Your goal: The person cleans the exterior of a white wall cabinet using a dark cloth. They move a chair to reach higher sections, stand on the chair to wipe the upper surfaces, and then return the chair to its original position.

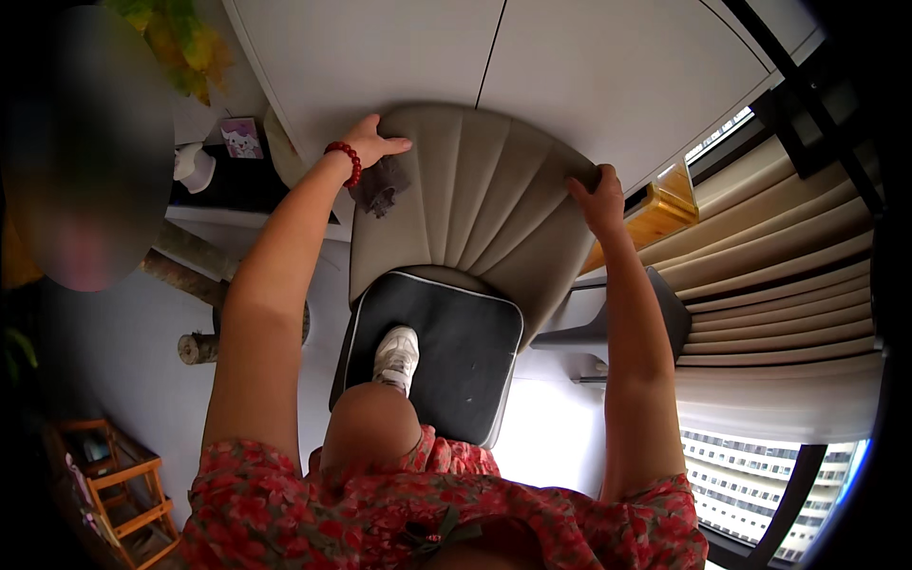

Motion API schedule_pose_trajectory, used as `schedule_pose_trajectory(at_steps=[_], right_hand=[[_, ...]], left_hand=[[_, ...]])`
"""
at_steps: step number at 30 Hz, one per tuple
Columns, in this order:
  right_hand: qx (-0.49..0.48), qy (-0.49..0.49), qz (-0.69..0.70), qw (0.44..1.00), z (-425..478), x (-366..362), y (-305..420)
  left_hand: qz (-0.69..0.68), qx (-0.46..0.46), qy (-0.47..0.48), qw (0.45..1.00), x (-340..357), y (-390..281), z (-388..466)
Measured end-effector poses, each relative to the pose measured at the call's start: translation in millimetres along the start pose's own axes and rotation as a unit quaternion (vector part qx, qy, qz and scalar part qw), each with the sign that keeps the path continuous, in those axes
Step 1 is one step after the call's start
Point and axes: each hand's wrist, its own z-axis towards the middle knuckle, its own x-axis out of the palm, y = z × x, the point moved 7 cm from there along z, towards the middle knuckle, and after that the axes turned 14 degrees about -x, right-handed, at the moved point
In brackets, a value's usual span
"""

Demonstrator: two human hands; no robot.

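Note:
A taupe upholstered chair with a pleated backrest stands against white cabinet doors. My left hand rests on the backrest's upper left edge, its thumb over the front. A crumpled dark grey cloth hangs just below that hand; whether the fingers pinch it is hidden. At the right edge of the backrest, my right hand grips the rim with its thumb in front. On the seat lies a black cushion with light piping, and my foot in a white sneaker stands on it.
White cabinet doors rise behind the chair. A dark shelf at left holds a picture card. Log pieces and a wooden rack stand lower left. Beige curtains, a window and a grey chair are at right.

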Motion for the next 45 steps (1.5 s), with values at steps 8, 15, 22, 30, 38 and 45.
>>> schedule_pose_trajectory(at_steps=[8, 15, 22, 30, 38, 45], right_hand=[[0.019, -0.019, -0.022, 0.999, -36, -8, -20], [0.025, -0.002, -0.046, 0.999, -48, -3, -35], [0.019, 0.029, -0.035, 0.999, -48, 7, -46], [0.087, 0.086, 0.031, 0.992, -36, 8, -28], [0.14, 0.296, 0.119, 0.937, -18, -8, 30], [0.419, 0.247, 0.769, 0.414, 38, -101, 257]], left_hand=[[-0.112, 0.043, 0.004, 0.993, 19, -5, -17], [-0.098, -0.045, 0.037, 0.993, 10, -9, -37], [-0.068, -0.04, 0.014, 0.997, 7, -11, -34], [-0.025, -0.104, 0.065, 0.992, 5, -14, -37], [0.01, -0.12, 0.117, 0.986, -17, -52, -82], [-0.333, 0.025, 0.382, 0.862, -105, -256, -202]])
